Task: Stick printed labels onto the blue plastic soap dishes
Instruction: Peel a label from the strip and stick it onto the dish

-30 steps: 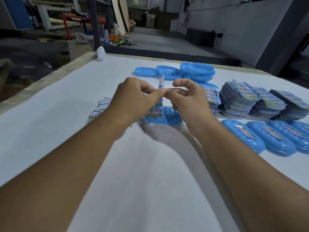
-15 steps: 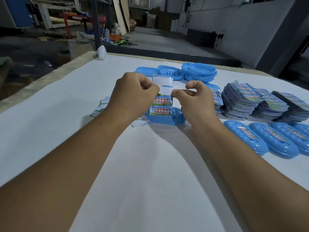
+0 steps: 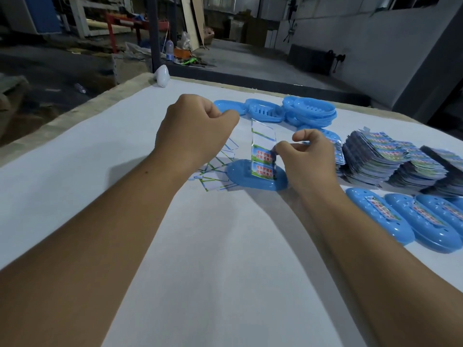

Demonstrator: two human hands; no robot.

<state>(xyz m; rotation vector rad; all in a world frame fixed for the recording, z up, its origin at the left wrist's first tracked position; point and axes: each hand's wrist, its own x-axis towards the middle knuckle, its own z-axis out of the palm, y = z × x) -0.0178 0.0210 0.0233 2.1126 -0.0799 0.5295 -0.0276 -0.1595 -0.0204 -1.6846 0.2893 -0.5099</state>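
A blue soap dish lies upside down at the table's middle. Above it a label strip stands upright, bare backing at its top and two printed labels lower down. My right hand pinches the strip's right edge beside the upper label. My left hand hovers to the left of the strip, apart from it, fingers curled into a fist with nothing visible in them. Three labelled dishes lie in a row at the right.
Stacks of label sheets sit right of my hands. Unlabelled blue dishes are piled at the far side. Empty backing pieces lie left of the middle dish. A white egg-shaped object sits at the far table corner.
My left hand has let go of the strip and drawn away to the left. My right hand now holds the strip alone, lower and nearer the dish.
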